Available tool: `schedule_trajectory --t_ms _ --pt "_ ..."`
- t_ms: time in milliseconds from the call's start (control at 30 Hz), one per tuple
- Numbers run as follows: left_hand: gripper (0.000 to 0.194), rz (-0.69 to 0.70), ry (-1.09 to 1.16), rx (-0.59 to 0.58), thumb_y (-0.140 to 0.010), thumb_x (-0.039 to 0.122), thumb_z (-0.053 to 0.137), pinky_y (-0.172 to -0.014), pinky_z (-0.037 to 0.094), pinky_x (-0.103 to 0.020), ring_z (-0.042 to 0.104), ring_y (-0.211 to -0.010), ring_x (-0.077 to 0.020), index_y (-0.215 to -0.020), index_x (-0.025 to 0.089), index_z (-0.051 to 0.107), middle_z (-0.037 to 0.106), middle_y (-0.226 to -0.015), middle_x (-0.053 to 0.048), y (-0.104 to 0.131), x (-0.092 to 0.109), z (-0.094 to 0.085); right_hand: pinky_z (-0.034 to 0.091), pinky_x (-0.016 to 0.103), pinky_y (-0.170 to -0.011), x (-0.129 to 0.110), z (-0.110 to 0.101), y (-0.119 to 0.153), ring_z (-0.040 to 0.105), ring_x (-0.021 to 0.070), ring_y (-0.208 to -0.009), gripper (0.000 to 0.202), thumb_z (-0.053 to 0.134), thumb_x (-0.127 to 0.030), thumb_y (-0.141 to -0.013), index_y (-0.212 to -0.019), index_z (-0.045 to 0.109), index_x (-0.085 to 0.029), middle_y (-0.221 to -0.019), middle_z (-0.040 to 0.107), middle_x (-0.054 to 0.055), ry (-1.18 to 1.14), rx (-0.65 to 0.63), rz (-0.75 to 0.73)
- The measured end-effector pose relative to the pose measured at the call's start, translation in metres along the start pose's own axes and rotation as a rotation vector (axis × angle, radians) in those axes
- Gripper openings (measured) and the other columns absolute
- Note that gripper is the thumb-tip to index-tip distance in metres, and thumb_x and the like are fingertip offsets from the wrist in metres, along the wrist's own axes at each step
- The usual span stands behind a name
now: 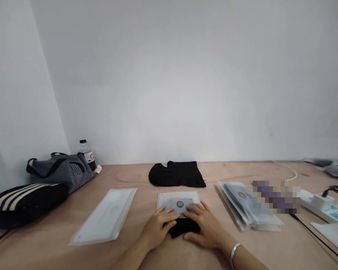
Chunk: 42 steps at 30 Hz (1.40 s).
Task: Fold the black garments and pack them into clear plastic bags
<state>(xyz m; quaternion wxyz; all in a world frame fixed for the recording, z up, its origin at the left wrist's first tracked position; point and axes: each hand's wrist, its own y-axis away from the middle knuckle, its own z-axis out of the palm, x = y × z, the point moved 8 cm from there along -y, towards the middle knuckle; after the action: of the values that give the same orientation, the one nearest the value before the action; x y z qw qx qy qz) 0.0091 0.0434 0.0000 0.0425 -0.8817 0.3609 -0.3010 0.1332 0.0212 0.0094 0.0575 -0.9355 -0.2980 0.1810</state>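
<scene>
Fingers [171, 216] of left hand [155, 229] and right hand [208, 228] lie spread on a frosted bag [179, 204], black cloth [183, 226] at its near edge.

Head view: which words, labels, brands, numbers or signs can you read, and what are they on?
No words or numbers are legible.
Middle pouch: round dark emblem; too small to read.
Right-hand pouches: round mark, blurred.
Left-hand pouch: faint mark, unreadable.
Bottle label: too small.
Power strip: blue patches, any print blurred.
Black item: three pale stripes, no readable lettering.
</scene>
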Motion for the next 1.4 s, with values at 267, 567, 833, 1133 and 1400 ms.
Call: schedule_trajectory --t_ms 267,567,833,1133,1400 --pt "0.025 -0.074 0.058 0.155 -0.081 0.021 0.050 -0.099 0.030 -0.042 0.055 -0.103 -0.0187 -0.098 0.033 0.063 0.065 -0.099 0.006 -0.012 -0.011 0.000 0.014 0.054 -0.096 0.018 0.027 -0.010 0.017 0.0290 -0.126 0.053 0.041 -0.045 -0.082 -0.132 0.025 -0.035 -0.139 0.025 0.003 -0.066 -0.090 0.219" --pt "0.050 -0.002 -0.017 -0.010 -0.073 0.026 0.062 -0.102 0.023 -0.047 0.038 -0.119 -0.0227 -0.120 0.030 0.046 0.048 -0.124 0.001 -0.003 -0.016 -0.009 0.017 0.054 -0.095 0.017 0.021 -0.007 0.027 0.0317 -0.122 0.060 0.048 -0.050 -0.075 -0.130 0.032 -0.031 -0.135 0.034 0.006 -0.041 -0.013 0.227" --pt "0.026 -0.133 -0.005 0.220 -0.077 0.022 0.053 -0.095 0.039 -0.038 0.058 -0.099 -0.0189 -0.101 0.030 0.062 0.065 -0.102 0.003 -0.007 -0.030 -0.010 0.021 0.047 -0.095 0.014 0.010 -0.014 0.049 0.0250 -0.104 0.041 0.050 -0.043 -0.077 -0.116 0.051 -0.028 -0.116 0.055 0.007 0.001 0.175 0.223" --pt "0.043 -0.041 -0.182 0.148 -0.071 0.032 0.064 -0.097 0.031 -0.049 0.047 -0.112 -0.0255 -0.113 0.030 0.054 0.057 -0.115 0.000 -0.011 -0.012 -0.004 0.035 0.029 -0.090 0.030 0.004 -0.010 0.051 0.0184 -0.104 0.042 0.049 -0.019 -0.073 -0.115 0.054 -0.022 -0.114 0.057 0.005 -0.172 0.149 0.051" --pt "0.044 0.002 -0.117 0.183 -0.079 0.012 0.046 -0.099 0.032 -0.042 0.046 -0.113 -0.0182 -0.117 0.034 0.049 0.054 -0.118 0.005 -0.011 -0.019 -0.002 0.036 0.031 -0.091 0.032 0.000 -0.011 0.051 0.0200 -0.103 0.043 0.050 -0.017 -0.071 -0.113 0.055 -0.017 -0.113 0.057 0.008 -0.164 0.200 0.035"
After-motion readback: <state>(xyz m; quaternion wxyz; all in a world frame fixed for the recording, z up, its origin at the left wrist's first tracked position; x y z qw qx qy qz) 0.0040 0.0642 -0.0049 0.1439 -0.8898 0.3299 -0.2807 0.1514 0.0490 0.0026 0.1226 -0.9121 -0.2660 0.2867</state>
